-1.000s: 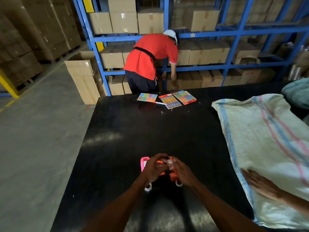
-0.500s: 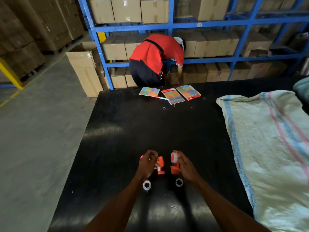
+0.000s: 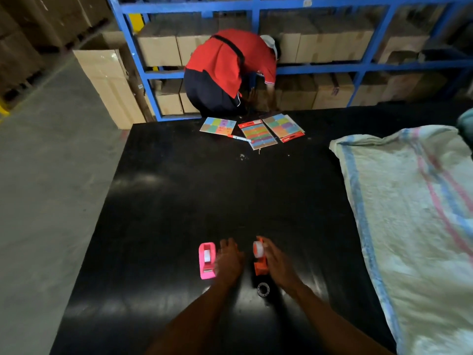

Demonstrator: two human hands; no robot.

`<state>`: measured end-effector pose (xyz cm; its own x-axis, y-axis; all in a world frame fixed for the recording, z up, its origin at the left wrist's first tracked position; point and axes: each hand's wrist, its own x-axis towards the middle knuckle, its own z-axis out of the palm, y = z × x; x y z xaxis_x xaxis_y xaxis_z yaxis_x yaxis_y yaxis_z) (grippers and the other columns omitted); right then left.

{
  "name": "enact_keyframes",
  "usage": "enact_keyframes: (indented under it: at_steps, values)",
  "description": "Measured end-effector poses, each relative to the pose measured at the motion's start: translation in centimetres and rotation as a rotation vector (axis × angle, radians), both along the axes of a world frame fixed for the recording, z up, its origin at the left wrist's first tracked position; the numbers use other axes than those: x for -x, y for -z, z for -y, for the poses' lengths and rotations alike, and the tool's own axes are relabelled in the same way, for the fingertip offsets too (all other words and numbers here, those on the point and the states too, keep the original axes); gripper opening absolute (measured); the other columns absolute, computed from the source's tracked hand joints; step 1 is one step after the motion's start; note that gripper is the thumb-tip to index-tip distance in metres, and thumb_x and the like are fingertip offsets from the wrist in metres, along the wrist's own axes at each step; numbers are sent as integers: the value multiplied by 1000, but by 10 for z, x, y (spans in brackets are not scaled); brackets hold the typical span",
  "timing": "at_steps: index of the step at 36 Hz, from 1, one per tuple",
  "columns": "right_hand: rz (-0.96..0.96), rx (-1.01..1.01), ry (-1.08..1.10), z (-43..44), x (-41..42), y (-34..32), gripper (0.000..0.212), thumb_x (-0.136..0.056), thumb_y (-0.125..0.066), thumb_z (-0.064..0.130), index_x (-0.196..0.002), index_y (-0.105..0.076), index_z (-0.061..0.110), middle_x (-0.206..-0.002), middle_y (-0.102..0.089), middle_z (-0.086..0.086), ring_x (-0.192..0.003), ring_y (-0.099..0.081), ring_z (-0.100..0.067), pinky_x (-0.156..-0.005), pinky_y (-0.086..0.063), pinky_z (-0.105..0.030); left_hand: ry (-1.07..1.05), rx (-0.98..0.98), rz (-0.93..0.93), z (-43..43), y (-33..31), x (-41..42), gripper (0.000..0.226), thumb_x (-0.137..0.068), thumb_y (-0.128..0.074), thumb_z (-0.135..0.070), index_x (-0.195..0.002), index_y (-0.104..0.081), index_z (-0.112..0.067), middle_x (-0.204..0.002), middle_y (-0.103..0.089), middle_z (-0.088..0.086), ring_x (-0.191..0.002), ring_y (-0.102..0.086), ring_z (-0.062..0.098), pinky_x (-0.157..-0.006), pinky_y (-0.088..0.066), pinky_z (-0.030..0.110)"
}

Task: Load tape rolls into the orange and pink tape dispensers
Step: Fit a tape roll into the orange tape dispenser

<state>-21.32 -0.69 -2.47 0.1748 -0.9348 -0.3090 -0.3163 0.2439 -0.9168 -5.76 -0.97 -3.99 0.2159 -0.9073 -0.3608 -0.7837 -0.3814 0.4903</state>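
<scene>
Now: Two Dispensers on a Black Desk, a Roll Seated in Each

Underneath everything is a glossy black desk (image 3: 179, 201) that catches pale glare, standing on a grey concrete floor (image 3: 46, 175). Behind it runs a blue shelf rack (image 3: 320, 69) stacked with brown cartons, where a person in a red shirt (image 3: 230, 62) bends low. At the desk's far edge lie colourful sheets (image 3: 258, 133) and a marker pen (image 3: 239, 138); a woven sack (image 3: 414, 213) with blue and pink stripes covers the right side.

Near the front edge the pink dispenser (image 3: 206, 261) lies flat, its long axis running away from the viewer, with a whitish roll seated toward its far end. Just right of it, the left hand (image 3: 229, 263) hovers palm down, blurred, fingers loosely spread and holding nothing.

The orange dispenser (image 3: 260, 260) points the same way, a pale roll (image 3: 258, 248) standing at its far end. The right hand (image 3: 279, 265) rests along its right side, fingers touching it; I cannot tell how firmly it grips. A spare tape roll (image 3: 263, 289) lies flat just in front.
</scene>
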Motion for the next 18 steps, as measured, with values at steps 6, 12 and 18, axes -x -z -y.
enact_keyframes:
  at_steps: [6, 12, 18]
  values:
    - [14, -56, 19, 8, 5, 15, 38, -104, -37, 39, -137, -52, 26, -136, -58, 5, -125, -53, -5, -112, -39, -35, -25, -79, 62, 9, 22, 5, 53, -96, -48, -26, -144, -34, -11, -151, -34, 17, -135, -40, 35, -109, -40, 46]
    - [-9, -71, 3, 16, 3, 18, 40, -105, -34, 40, -139, -50, 28, -136, -58, 5, -124, -54, -6, -111, -40, -36, -45, -94, 29, 9, 24, 3, 58, -97, -50, -20, -149, -26, -13, -148, -38, 17, -133, -44, 33, -107, -44, 45]
    - [-10, -55, 14, 20, 1, 16, 37, -105, -34, 39, -137, -51, 31, -133, -59, 9, -119, -55, 1, -103, -41, -19, -97, 24, -176, 9, 22, 0, 57, -89, -62, -28, -139, -41, -10, -128, -57, 16, -117, -58, 33, -98, -46, 40]
